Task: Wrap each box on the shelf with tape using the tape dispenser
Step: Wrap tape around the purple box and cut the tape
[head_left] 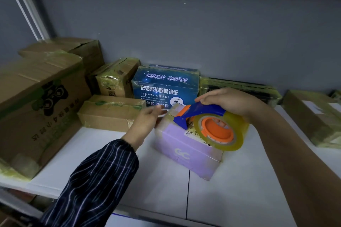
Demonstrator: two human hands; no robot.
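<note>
A lilac box stands on the white shelf in front of me. My right hand grips the blue handle of the tape dispenser, whose blue nose rests on the box's top near the far edge. A yellowish roll of clear tape on an orange hub hangs at the dispenser's near side. My left hand touches the box's far left corner, fingers blurred and stretched toward the taped edge.
Taped cardboard boxes line the back: a large printed carton at left, a flat brown box, a small brown box, a blue printed box, a dark flat box. Another taped parcel lies right.
</note>
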